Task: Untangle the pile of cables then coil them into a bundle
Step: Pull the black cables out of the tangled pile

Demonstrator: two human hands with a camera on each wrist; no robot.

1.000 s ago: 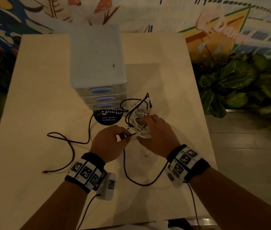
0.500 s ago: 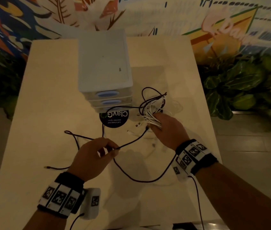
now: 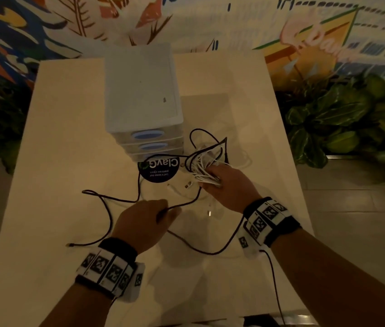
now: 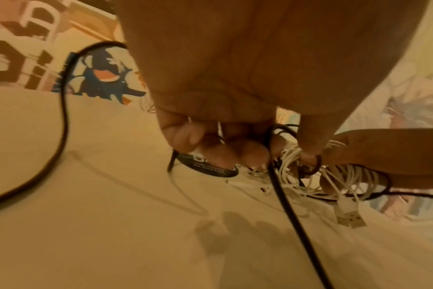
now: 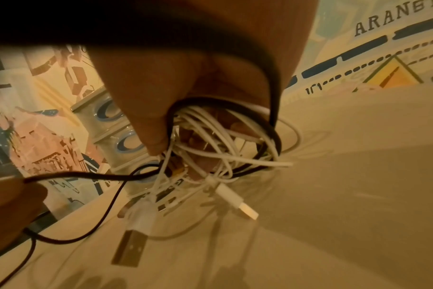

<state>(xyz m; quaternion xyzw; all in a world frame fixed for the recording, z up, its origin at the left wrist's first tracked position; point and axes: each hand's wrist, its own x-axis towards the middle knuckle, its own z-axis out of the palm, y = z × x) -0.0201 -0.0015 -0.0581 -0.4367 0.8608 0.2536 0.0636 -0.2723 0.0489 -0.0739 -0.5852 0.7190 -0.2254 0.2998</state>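
Note:
A tangle of white cables (image 3: 204, 166) with black loops through it hangs above the cream table (image 3: 68, 161), gripped by my right hand (image 3: 225, 185). In the right wrist view the thumb and fingers curl round the white cables (image 5: 210, 140), and USB plugs (image 5: 130, 247) dangle from them. My left hand (image 3: 146, 220) pinches a black cable (image 3: 106, 208) that runs from the tangle, then trails left across the table to a loose end (image 3: 70, 244). In the left wrist view the black cable (image 4: 282, 201) passes between curled fingers (image 4: 235, 150).
A white drawer unit (image 3: 143, 102) with blue handles stands at the table's middle back. A round black sticker (image 3: 159, 168) lies in front of it. Leafy plants (image 3: 340, 128) stand to the right of the table, and a painted wall behind.
My right hand lifted the white tangle up and away from me. My left hand drew the black cable back and left, then shifted slightly right again.

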